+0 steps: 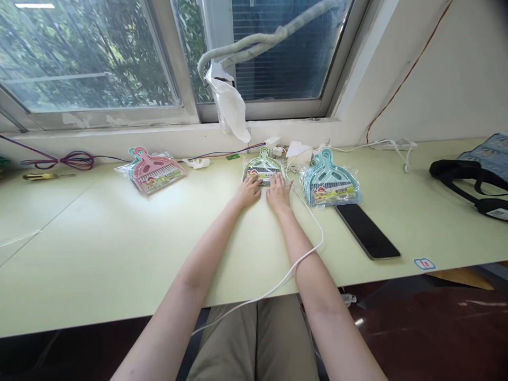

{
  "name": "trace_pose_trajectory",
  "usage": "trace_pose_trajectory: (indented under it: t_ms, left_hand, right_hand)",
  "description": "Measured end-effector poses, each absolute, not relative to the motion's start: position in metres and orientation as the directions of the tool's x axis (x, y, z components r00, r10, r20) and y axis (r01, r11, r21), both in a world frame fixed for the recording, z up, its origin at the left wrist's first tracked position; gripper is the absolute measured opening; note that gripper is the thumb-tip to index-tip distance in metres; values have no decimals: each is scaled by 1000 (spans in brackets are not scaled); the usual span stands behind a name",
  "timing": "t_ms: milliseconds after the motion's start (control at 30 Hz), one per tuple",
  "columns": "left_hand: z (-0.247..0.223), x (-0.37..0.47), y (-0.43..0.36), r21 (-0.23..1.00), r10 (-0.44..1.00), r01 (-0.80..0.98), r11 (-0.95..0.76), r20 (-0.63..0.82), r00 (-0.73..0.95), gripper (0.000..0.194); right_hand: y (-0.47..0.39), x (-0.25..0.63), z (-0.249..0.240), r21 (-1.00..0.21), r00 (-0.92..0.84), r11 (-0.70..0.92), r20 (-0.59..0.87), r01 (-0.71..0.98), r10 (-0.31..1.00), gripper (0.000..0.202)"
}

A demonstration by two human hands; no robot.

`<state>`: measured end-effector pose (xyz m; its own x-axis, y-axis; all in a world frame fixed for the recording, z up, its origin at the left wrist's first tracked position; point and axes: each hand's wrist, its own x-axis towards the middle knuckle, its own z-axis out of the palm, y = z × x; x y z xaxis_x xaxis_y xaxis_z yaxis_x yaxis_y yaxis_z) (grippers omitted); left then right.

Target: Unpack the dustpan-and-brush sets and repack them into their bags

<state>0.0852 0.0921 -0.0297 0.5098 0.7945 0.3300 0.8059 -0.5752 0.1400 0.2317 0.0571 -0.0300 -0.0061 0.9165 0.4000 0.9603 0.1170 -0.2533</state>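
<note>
Both hands rest on the near edge of a green dustpan-and-brush set [262, 165] in clear plastic wrap, which lies flat near the back of the table. My left hand [250, 191] touches its lower left part, fingers stretched forward. My right hand [279, 191] lies at its lower right with the fingers extended and the thumb apart. To the right is a stack of wrapped teal dustpan sets [328, 177]. Over on the left, a pink dustpan set [156, 172] overlaps others, one with a teal handle. The hands partly cover the green set's label.
A white cable [322, 233] crosses over my right forearm. A black phone [369, 232] lies right of it, and a black strap [456, 180] sits farther right. Coiled wires [77, 160] and a yellow cutter [39, 176] are at the left. Windows stand behind the pale green table [119, 254].
</note>
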Motion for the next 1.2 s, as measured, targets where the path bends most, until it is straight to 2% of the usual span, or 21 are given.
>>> trace_pose_trajectory:
  t_ms: [233, 433, 800, 1200]
  left_hand:
    - [-33, 84, 92, 161, 810, 818, -552, 336, 480, 53]
    - [-36, 84, 94, 189, 819, 819, -541, 337, 464, 51]
    - [-43, 85, 102, 313, 832, 781, -541, 334, 442, 50]
    - [-44, 88, 99, 271, 846, 816, -511, 324, 423, 52]
  right_hand:
    - [54, 231, -25, -249, -107, 231, 428, 941, 897, 48]
    - [55, 231, -26, -243, -125, 239, 405, 940, 906, 42]
    - [56, 232, -28, -237, -138, 252, 409, 938, 902, 39]
    - [66, 234, -38, -324, -91, 235, 404, 916, 910, 49]
